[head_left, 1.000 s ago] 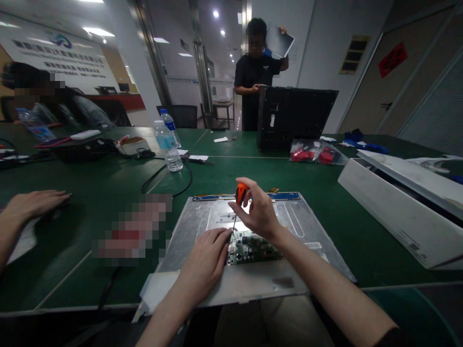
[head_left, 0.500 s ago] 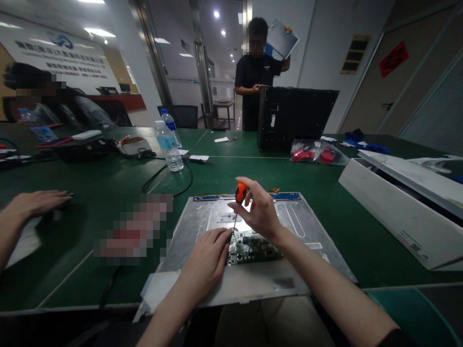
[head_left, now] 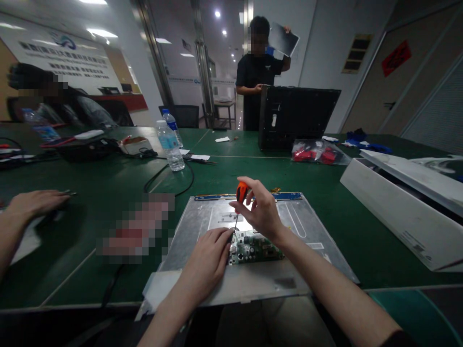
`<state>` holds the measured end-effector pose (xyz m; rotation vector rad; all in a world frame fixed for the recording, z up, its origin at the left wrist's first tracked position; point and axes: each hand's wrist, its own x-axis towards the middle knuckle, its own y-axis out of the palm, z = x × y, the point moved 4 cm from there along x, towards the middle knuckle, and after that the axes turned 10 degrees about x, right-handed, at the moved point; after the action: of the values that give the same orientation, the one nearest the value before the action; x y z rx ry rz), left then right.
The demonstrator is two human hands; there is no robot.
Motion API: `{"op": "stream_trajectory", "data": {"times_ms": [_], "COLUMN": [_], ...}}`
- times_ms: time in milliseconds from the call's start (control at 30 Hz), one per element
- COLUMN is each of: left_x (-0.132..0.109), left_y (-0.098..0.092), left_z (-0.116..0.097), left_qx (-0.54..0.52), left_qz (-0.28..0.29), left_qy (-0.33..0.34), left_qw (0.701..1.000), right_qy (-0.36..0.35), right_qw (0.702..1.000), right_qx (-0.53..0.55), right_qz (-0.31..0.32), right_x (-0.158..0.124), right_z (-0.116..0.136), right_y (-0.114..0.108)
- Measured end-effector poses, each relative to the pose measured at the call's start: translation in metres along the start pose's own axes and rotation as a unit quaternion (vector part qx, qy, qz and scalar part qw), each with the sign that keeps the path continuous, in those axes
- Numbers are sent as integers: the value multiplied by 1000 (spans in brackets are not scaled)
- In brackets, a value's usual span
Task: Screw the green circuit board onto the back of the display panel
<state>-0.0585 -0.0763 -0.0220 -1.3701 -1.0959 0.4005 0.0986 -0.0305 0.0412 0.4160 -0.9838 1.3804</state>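
The green circuit board point(head_left: 249, 253) lies on the grey metal panel point(head_left: 195, 226), near its side closest to you, partly covered by your hands and right forearm. The screwdriver point(head_left: 242, 192) stands over the board's far left corner, handle up, shaft leaning slightly; its tip meets the work beside your left fingertips, too small to confirm its seating.

To do this step well, align the shaft square to the board, press straight down and turn with the fingers alone. A tilted blade could slip onto nearby components. Keep your left fingertips clear of its path, while steadying the board's edge.

Your right hand point(head_left: 262, 212) is closed on the screwdriver handle, the forefinger curled over its top and the thumb lower on its side. Your left hand point(head_left: 208, 250) lies palm down over the panel, fingers close together and lightly bent, tips at the board's left edge; whether they pinch anything cannot be told.

The panel rests on the green worktop point(head_left: 217, 173) at your edge, a blue strip point(head_left: 213, 197) along its far side. To your left, apart, is another person's hand point(head_left: 38, 205); to your right, a white box point(head_left: 394, 217).
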Motion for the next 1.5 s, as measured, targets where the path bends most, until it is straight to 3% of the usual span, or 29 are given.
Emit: {"op": "stream_trajectory", "data": {"times_ms": [433, 633, 1500], "left_x": [0, 0, 0], "left_y": [3, 3, 1], "left_z": [1, 1, 0], "left_qx": [-2, 0, -9], "left_qz": [4, 5, 11], "left_qy": [-1, 1, -11], "left_qw": [1000, 1000, 1000], "right_qy": [-9, -4, 0], "right_qw": [1000, 1000, 1000], "right_qx": [9, 3, -4], "right_qz": [-3, 24, 2], "right_x": [-1, -1, 0], "right_z": [1, -1, 1], "right_y": [1, 3, 0]}}
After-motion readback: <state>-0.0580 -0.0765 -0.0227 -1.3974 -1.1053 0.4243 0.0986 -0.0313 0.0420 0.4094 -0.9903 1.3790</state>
